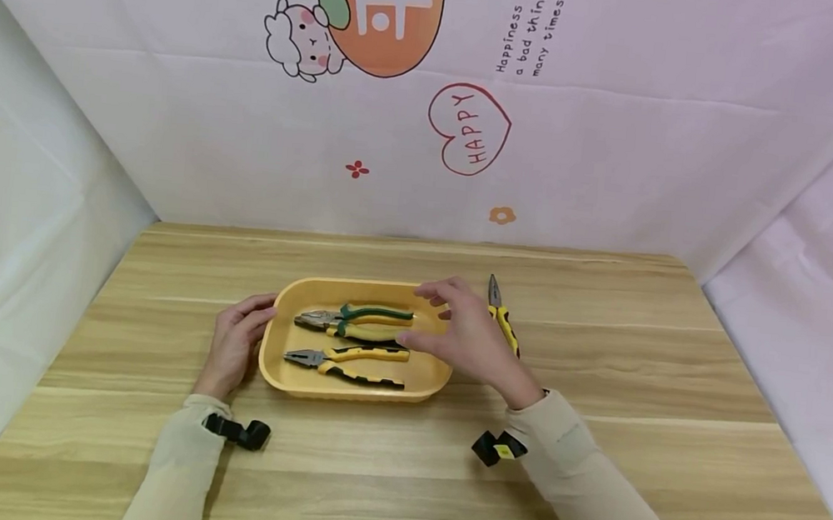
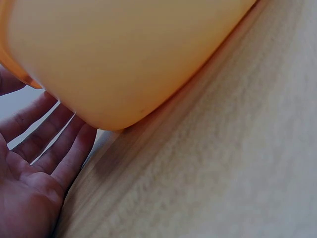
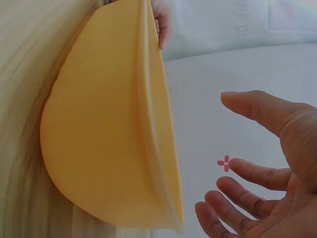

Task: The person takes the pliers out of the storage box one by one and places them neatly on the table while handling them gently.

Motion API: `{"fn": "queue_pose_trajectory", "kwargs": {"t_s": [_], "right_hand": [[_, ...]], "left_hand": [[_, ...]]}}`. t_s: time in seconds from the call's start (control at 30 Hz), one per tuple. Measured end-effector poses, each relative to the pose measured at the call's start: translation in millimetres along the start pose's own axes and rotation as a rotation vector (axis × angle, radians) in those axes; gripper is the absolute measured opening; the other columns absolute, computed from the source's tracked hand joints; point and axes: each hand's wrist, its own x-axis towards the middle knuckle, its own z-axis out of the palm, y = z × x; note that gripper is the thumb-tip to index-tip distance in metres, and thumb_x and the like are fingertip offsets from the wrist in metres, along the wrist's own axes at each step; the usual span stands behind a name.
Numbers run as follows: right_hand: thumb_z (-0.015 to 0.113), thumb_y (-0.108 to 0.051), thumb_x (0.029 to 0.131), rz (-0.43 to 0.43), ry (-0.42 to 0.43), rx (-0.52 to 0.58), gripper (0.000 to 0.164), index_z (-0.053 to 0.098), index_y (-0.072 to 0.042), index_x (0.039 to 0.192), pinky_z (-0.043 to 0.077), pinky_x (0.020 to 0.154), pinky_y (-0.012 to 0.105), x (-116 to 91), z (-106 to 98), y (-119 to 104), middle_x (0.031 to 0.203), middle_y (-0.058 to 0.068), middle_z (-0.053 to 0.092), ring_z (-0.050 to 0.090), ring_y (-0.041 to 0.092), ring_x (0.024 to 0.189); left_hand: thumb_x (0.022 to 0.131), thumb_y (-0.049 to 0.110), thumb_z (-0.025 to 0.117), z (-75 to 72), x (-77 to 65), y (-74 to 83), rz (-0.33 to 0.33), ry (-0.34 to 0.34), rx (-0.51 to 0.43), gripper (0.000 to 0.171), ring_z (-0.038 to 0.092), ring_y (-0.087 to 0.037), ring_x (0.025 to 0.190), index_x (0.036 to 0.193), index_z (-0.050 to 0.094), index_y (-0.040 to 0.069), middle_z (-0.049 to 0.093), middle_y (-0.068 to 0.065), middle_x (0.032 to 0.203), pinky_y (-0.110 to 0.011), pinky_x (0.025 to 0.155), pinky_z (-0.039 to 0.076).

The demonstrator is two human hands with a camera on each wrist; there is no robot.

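Note:
A yellow plastic basin (image 1: 354, 392) stands on the wooden table. Inside lie pliers with green and yellow handles (image 1: 377, 315) and, nearer the front, pliers with yellow and black handles (image 1: 361, 363); both heads point left. My left hand (image 1: 231, 343) touches the basin's left end, its fairly straight fingers (image 2: 64, 144) against the outer wall. Over the basin's right end hovers my right hand (image 1: 473, 337), fingers spread and nothing between them; it covers part of the right rim. Long-nose pliers (image 1: 496, 293) with yellow and black handles lie on the table just beyond that hand, partly hidden by it.
A white printed cloth (image 1: 607, 161) rises behind the table's back edge, and more white cloth (image 1: 26, 172) hangs at the sides. Wood-grain tabletop (image 1: 358, 480) extends around the basin. A small black camera (image 1: 252, 435) is strapped to each wrist.

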Motion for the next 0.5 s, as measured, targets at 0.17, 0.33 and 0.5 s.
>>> {"fn": "queue_pose_trajectory", "kwargs": {"t_s": [0.17,0.33,0.5], "right_hand": [[0.086,-0.029,0.083,0.003,-0.033,0.021,0.061,0.062,-0.004,0.133,0.054,0.094,0.044,5.0,6.5,0.4,0.125,0.011,0.057,0.056,0.034,0.116],[0.087,-0.029,0.083,-0.011,-0.051,0.015,0.064,0.061,-0.002,0.135,0.055,0.094,0.046,10.5,13.5,2.4,0.127,0.017,0.057,0.056,0.033,0.115],[0.088,-0.027,0.081,-0.019,-0.067,0.031,0.067,0.060,-0.001,0.136,0.054,0.095,0.049,15.8,19.3,4.1,0.128,0.019,0.056,0.056,0.035,0.115]], "left_hand": [[0.101,-0.001,0.055,-0.2,0.3,-0.1,-0.002,0.002,0.007,0.036,0.069,-0.010,0.097,0.129,0.053,-0.024,0.071,0.002,0.103,-0.022,0.084,0.058],[0.101,-0.002,0.054,0.1,0.5,0.0,0.001,-0.001,0.003,0.037,0.069,-0.010,0.096,0.129,0.052,-0.024,0.072,0.003,0.103,-0.022,0.083,0.058],[0.101,-0.001,0.054,0.1,0.4,0.1,0.000,-0.001,0.005,0.037,0.069,-0.010,0.096,0.129,0.052,-0.025,0.071,0.003,0.103,-0.022,0.083,0.058]]}}
